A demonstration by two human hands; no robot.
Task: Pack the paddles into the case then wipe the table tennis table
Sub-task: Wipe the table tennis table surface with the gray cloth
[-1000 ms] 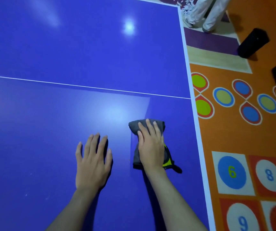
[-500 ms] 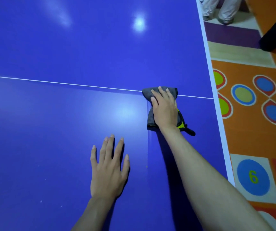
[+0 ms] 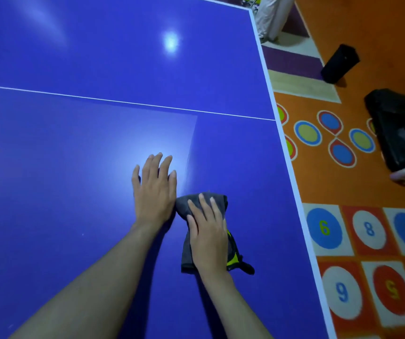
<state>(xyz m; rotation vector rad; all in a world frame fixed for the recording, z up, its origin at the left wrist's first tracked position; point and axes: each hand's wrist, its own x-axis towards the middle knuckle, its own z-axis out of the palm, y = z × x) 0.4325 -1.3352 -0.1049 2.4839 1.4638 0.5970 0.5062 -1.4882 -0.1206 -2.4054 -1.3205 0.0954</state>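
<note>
Just below the frame's centre, the left hand [image 3: 155, 189] lay flat on the blue table [image 3: 79, 167], fingers straight and holding nothing. Just right of it, the right hand [image 3: 207, 232] pressed its straight fingers down on a grey cloth [image 3: 186, 255], which touched the left hand's edge. The palm hid most of the cloth; a yellow-and-black part [image 3: 235, 259] poking out was hard to identify.

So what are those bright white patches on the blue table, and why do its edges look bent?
Head view: the bright spot and the wider glow by the left hand are lamp glare on the glossy table; the wide-angle lens bows its white edge; the floor's black bag looks soft.
</note>
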